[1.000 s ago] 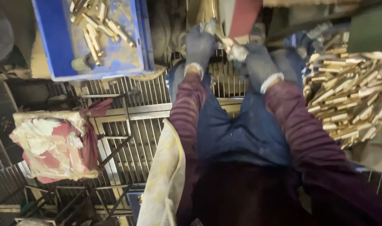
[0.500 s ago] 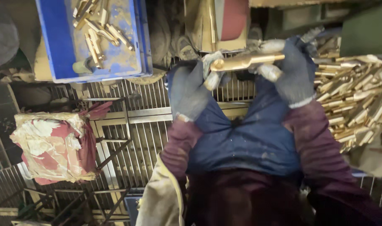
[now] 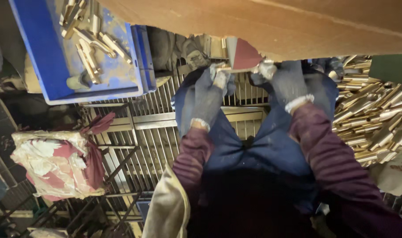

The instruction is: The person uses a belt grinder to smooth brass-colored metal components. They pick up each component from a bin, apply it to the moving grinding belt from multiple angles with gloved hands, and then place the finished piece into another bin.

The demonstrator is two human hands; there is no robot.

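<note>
1. Holding a brass piece (image 3: 236, 69) between them, both gloved hands are raised close under a wide brown board (image 3: 298, 26) at the top of the view.
2. The left hand (image 3: 212, 94) wears a grey-blue glove, and its grip is closed on the left end of the piece.
3. The right hand (image 3: 287, 81), in the same kind of glove, has its grip clamped on the right end.
4. The brass piece lies almost level, just below a dark red wheel (image 3: 245, 55), and it seems to touch the wheel's lower edge; most of the piece is hidden by the fingers.
5. A blue tray (image 3: 46, 66) stands to the upper left and contains several brass parts (image 3: 93, 44).
6. A big heap of similar brass parts (image 3: 377, 119) lies to the right, near the right sleeve.
7. Under the hands there is a metal grid (image 3: 157, 132), and the person's blue apron (image 3: 262, 150) covers the lap.
8. A red and white rag (image 3: 55, 163) rests at the left, well apart from the hands.
</note>
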